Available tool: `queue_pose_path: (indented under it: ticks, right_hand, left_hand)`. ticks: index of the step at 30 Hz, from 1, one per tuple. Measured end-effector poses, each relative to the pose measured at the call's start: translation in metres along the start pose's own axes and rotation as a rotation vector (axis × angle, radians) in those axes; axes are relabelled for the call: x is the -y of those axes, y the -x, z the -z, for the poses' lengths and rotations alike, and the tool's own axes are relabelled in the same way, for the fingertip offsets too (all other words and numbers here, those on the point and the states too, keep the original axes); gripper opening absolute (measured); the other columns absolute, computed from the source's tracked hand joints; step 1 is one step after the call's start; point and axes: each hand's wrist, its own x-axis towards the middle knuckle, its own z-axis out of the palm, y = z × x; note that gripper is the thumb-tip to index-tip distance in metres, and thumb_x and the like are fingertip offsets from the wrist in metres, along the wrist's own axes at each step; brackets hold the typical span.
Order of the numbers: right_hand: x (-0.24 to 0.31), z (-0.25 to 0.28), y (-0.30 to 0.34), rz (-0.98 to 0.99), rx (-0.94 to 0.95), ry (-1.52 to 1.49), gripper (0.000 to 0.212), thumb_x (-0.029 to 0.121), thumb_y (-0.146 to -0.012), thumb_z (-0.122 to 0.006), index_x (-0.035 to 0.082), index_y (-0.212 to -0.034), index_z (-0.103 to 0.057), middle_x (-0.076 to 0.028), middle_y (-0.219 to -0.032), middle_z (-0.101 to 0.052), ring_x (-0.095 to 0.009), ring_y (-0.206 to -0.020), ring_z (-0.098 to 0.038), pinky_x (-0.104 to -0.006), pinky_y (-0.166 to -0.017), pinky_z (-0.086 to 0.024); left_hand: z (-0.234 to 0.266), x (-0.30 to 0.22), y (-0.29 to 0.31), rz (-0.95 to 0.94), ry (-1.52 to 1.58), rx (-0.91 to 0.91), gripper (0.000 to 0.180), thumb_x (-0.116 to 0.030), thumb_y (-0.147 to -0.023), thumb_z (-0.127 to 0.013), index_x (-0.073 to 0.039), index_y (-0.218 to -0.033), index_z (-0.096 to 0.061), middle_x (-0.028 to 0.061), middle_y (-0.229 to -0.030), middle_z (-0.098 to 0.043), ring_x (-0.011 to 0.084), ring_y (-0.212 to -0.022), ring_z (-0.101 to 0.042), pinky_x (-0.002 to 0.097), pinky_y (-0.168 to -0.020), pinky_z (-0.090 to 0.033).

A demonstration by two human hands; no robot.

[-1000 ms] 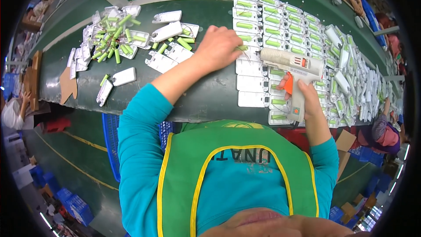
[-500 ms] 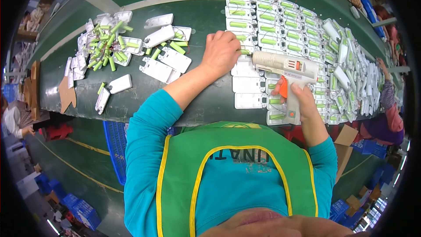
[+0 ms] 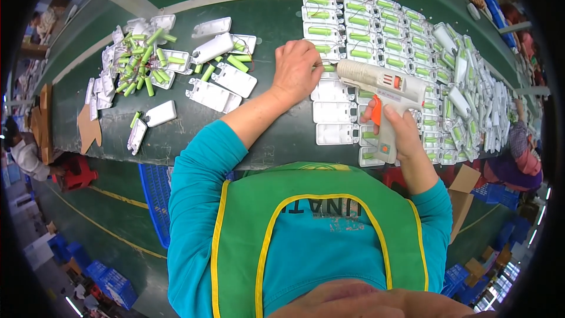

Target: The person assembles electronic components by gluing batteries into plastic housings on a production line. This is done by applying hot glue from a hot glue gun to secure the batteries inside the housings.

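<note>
The right hand [image 3: 406,132] is wrapped around the handle of the glue gun [image 3: 376,78], index finger near the orange trigger [image 3: 377,113]. The gun is above the table [image 3: 276,135], between its front and far edges, nozzle toward the left hand [image 3: 295,69]. The left fingers are curled inward at a green battery [image 3: 329,68]; whether they grip or only press it cannot be told. The gun should be rigid and moderately light; hold by the handle, clear of the nozzle. The battery is probably firm and smooth; hold its sides, sparing any thin wires.
</note>
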Motion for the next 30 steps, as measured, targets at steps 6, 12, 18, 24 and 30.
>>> queue_pose_path:
  ticks: [6, 12, 18, 24, 30]
  right_hand:
    - [0.002, -0.002, 0.011, -0.018, -0.005, -0.076, 0.034, 0.028, -0.094, -0.055, 0.001, -0.112, -0.055, -0.008, -0.09, -0.063, -0.017, -0.087, -0.061, -0.0298, -0.073, -0.048]
    - [0.0, 0.001, 0.014, -0.022, 0.042, -0.016, 0.034, 0.028, -0.094, -0.055, 0.0, -0.113, -0.054, -0.008, -0.089, -0.062, -0.018, -0.086, -0.061, -0.0317, -0.075, -0.048]
    - [-0.008, 0.015, 0.018, 0.065, 0.015, -0.1, 0.048, 0.035, -0.091, -0.055, -0.002, -0.122, -0.052, -0.014, -0.104, -0.066, -0.023, -0.097, -0.064, -0.0264, -0.068, -0.049]
    - [-0.002, 0.021, 0.024, 0.177, 0.036, -0.175, 0.051, 0.035, -0.089, -0.056, -0.005, -0.121, -0.052, -0.017, -0.104, -0.064, -0.025, -0.098, -0.063, -0.0258, -0.066, -0.049]
    - [0.004, -0.001, 0.035, 0.125, 0.059, -0.127, 0.049, 0.033, -0.086, -0.058, -0.003, -0.118, -0.053, -0.016, -0.1, -0.065, -0.026, -0.095, -0.064, -0.0271, -0.066, -0.049]
  left_hand:
    - [-0.002, 0.001, 0.0, -0.029, -0.001, -0.012, 0.016, -0.011, -0.07, -0.073, -0.013, -0.078, -0.059, 0.0029, -0.097, -0.055, 0.0261, -0.097, -0.05, 0.0402, -0.085, -0.036]
    - [0.031, -0.005, -0.003, -0.037, -0.075, 0.031, 0.028, -0.013, -0.073, -0.072, -0.015, -0.099, -0.062, 0.0035, -0.103, -0.058, 0.0258, -0.101, -0.054, 0.0414, -0.087, -0.038]
    - [0.124, 0.036, -0.004, -0.079, -0.435, 0.216, 0.016, -0.009, -0.077, -0.066, -0.015, -0.092, -0.066, 0.0012, -0.097, -0.061, 0.0242, -0.095, -0.058, 0.0393, -0.082, -0.04]
    - [0.153, 0.07, 0.009, -0.155, -0.586, 0.352, 0.018, -0.006, -0.076, -0.057, -0.014, -0.087, -0.068, 0.0021, -0.093, -0.059, 0.0228, -0.096, -0.055, 0.0383, -0.08, -0.04]
    - [0.139, 0.08, -0.006, -0.294, -0.74, 0.408, 0.011, -0.007, -0.074, -0.061, -0.013, -0.083, -0.065, 0.0032, -0.098, -0.057, 0.0233, -0.099, -0.054, 0.0384, -0.083, -0.042]
